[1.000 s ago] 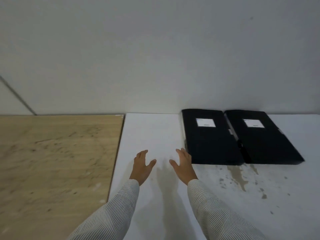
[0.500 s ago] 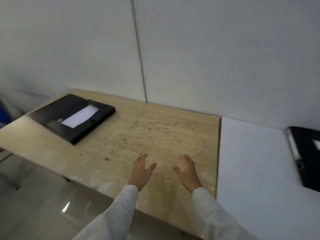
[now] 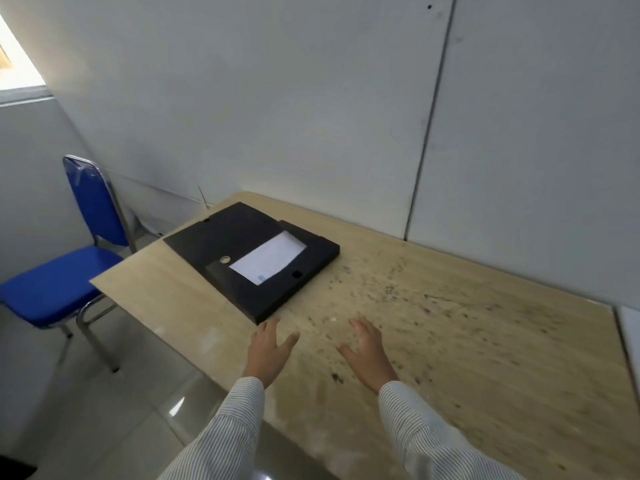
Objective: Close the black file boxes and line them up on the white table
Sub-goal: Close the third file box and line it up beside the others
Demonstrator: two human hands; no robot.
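Observation:
A black file box [image 3: 263,282] lies flat and open near the far left corner of the wooden table [image 3: 450,341], with white paper [image 3: 268,259] showing inside it. My left hand [image 3: 268,351] hovers just in front of the box's near corner, fingers spread, holding nothing. My right hand [image 3: 367,355] hovers over the speckled wood further right, also spread and holding nothing. A sliver of the white table [image 3: 628,327] shows at the right edge. The two closed boxes are out of view.
A blue chair [image 3: 65,278] with metal legs stands left of the wooden table, next to the wall. Grey wall panels [image 3: 311,116] run behind the table. Tiled floor [image 3: 104,427] lies below the table's near edge.
The view has swung left from the white table with two closed boxes to the wooden table. The open box now lies close to my hands, which stay spread and hold nothing.

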